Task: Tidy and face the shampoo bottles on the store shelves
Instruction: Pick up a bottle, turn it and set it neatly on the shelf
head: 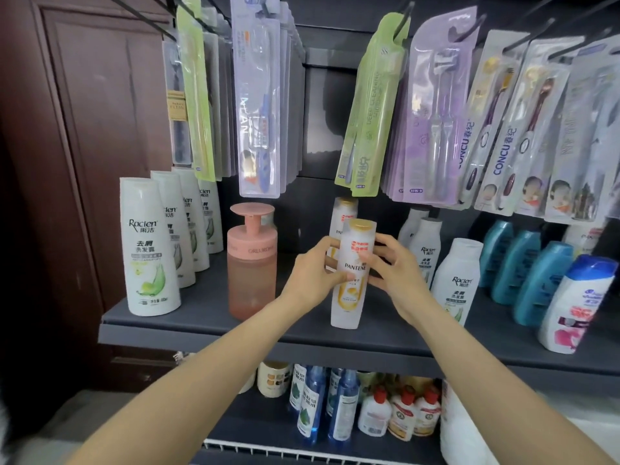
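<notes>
Right now both hands meet on one white, gold-capped Pantene shampoo bottle (352, 273) standing at the front of the dark grey shelf (208, 325). The left hand (310, 275) curls round the bottle's left flank, thumb across the front just under the brand name; the right hand (396, 273) holds the opposite flank with its fingers bent, the tips touching the bottle's edge. The bottle sits between the two palms, its long axis upright with a slight lean, cap towards the hanging packs above, base apparently resting on the shelf near the front lip. Its label faces outward, a little towards the left. Neither hand is clearly the nearer; they bracket it evenly, so a small twist about the upright axis looks like all the facing still needs.

Directly behind it stands a second white Pantene bottle (343, 216), partly hidden, in the same file. Just to the left is a squat pink pump bottle (251, 263), and beyond that a row of white Raclen bottles with green leaf labels (147, 250) running back into the shelf. To the right stand more white Raclen bottles (456, 280), then teal ribbed bottles (536, 276), and a white bottle with a blue cap (577, 303) at the front edge.

Overhead, carded toothbrush packs (258, 95) hang from pegs, low over the bottle caps. A lower shelf holds blue spray bottles (312, 404) and small red-capped bottles (402, 414). A dark red-brown wooden panel (84, 129) closes the left side.
</notes>
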